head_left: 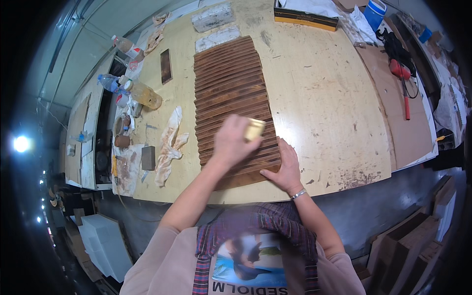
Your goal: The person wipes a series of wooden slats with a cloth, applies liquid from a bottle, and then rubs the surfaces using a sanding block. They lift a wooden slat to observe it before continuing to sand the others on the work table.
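Observation:
A row of brown, dark-grained wooden slats (231,93) lies side by side across the middle of the table, running from near to far. My left hand (232,140) is closed around a small pale-yellow block (254,130), slightly blurred, pressed to the top of the slats in their near half. The block's exact kind is not clear. At the near right corner of the row rests my right hand (286,167), fingers stretched along the slat ends and thumb on the nearest slat. A metal bracelet (298,193) circles that wrist.
Left of the slats lie a stained cloth (171,147), a grey block (148,158) and a dark flat strip (166,66). Bottles, including one with yellow liquid (142,94), line the left edge. Beyond the slats sits a whitish block (213,18). A red-handled tool (406,105) lies far right.

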### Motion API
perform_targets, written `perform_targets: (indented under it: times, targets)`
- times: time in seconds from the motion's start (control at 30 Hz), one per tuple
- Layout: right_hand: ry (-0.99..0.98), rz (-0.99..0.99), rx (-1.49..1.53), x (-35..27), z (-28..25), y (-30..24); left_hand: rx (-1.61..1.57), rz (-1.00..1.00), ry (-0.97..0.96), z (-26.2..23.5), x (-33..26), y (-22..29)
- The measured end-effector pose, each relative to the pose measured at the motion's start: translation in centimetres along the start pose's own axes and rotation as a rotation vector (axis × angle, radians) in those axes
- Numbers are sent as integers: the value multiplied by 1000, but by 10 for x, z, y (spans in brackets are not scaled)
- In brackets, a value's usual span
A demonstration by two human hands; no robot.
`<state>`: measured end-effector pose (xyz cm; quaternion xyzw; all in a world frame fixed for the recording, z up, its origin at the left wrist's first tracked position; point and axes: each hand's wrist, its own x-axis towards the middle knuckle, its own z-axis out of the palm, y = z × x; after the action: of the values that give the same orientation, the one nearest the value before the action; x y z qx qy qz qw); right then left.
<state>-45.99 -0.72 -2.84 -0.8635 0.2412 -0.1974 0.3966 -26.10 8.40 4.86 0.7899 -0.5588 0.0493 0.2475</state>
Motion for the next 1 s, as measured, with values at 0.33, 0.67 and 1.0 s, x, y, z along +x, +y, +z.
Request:
perform_targets:
  times: [0.33, 0.67, 1.0]
  targets:
    - [25, -30, 8, 1, 0, 1, 37, 43, -132, 13, 36, 19]
    - [7, -45, -13, 1, 1, 3, 152, -222, -34, 15, 12, 19]
    - [-50, -42, -20, 1, 1, 4, 115, -233, 29, 19, -5, 49]
